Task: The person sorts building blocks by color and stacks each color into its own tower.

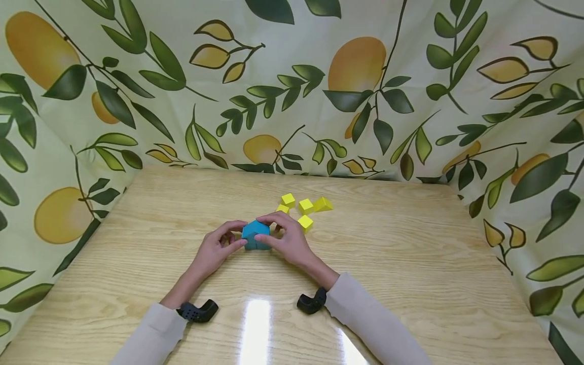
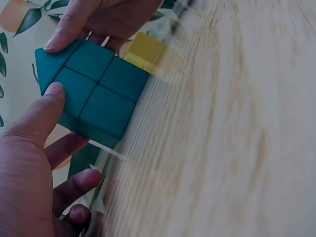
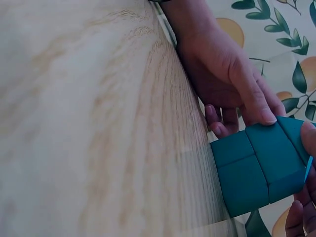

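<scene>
Blue cubes (image 2: 106, 111) stand two by two on the table, with a blue triangular block (image 2: 52, 64) on top like a roof. My left hand (image 1: 220, 243) pinches an upper cube from the left side; its thumb lies on the near face and its other fingers are behind. From the right, my right hand (image 1: 288, 241) pinches the triangular block, thumb in front. In the right wrist view the right thumb (image 3: 309, 138) presses on that roof piece. The blocks partly hide the far fingers of both hands.
Several yellow cubes (image 1: 305, 206) and a yellow wedge block (image 1: 324, 204) lie on the wooden table (image 1: 388, 243) just behind and right of the blue blocks. A leaf-and-fruit patterned cloth (image 1: 292, 116) rises along the table's back and sides.
</scene>
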The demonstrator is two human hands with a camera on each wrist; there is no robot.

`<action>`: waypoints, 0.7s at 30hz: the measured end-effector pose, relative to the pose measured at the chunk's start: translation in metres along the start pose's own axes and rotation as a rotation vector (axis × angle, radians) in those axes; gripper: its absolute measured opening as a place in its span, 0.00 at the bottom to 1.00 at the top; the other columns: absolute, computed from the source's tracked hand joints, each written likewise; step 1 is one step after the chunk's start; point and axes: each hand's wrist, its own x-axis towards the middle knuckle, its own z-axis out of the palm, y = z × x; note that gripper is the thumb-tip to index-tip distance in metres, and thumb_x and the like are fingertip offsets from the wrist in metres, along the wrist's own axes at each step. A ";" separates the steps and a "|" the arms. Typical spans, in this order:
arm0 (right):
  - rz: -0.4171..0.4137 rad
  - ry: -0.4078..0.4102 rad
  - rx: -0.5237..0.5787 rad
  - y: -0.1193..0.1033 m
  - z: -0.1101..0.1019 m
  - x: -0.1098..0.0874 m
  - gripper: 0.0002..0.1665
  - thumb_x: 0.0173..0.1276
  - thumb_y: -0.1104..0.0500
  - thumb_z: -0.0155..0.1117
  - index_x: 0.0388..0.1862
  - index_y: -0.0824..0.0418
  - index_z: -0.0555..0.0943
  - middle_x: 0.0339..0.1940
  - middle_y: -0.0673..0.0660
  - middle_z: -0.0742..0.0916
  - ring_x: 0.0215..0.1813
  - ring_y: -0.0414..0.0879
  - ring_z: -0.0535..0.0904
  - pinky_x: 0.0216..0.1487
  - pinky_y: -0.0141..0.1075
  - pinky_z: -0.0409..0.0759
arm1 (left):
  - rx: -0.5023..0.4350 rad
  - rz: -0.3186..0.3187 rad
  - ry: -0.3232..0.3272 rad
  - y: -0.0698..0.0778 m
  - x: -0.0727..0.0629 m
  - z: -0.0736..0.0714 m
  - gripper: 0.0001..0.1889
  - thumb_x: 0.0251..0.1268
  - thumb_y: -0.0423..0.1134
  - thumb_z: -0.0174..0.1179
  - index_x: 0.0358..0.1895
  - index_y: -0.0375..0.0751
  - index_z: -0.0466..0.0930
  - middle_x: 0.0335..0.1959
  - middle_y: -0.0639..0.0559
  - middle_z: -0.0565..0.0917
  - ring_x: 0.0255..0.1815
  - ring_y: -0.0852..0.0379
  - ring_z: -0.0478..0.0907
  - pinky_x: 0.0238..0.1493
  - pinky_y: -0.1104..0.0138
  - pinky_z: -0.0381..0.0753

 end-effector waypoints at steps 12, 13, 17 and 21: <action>-0.012 0.010 0.014 0.001 0.002 0.000 0.20 0.60 0.54 0.71 0.52 0.54 0.83 0.46 0.45 0.83 0.47 0.39 0.75 0.42 0.37 0.76 | 0.023 -0.015 0.002 0.016 -0.001 -0.001 0.20 0.61 0.31 0.65 0.57 0.44 0.78 0.44 0.50 0.81 0.30 0.53 0.72 0.27 0.67 0.66; -0.014 0.011 0.012 0.001 0.002 0.000 0.20 0.60 0.54 0.71 0.52 0.54 0.83 0.46 0.45 0.83 0.46 0.39 0.75 0.42 0.37 0.76 | 0.023 -0.016 0.002 0.016 -0.001 -0.001 0.20 0.61 0.30 0.65 0.57 0.43 0.77 0.44 0.49 0.81 0.30 0.52 0.72 0.27 0.66 0.66; -0.017 0.016 0.004 0.002 0.003 0.000 0.20 0.60 0.54 0.72 0.52 0.55 0.83 0.46 0.45 0.83 0.46 0.40 0.75 0.41 0.36 0.76 | 0.020 -0.014 0.007 0.001 0.000 0.001 0.21 0.61 0.33 0.65 0.57 0.49 0.78 0.43 0.53 0.81 0.30 0.54 0.72 0.27 0.67 0.66; -0.009 0.018 0.001 0.001 0.002 0.000 0.20 0.59 0.55 0.72 0.52 0.55 0.84 0.46 0.45 0.83 0.46 0.39 0.75 0.41 0.35 0.76 | 0.015 -0.004 0.010 0.000 0.000 0.001 0.20 0.61 0.36 0.66 0.56 0.54 0.78 0.41 0.56 0.81 0.30 0.55 0.72 0.27 0.68 0.66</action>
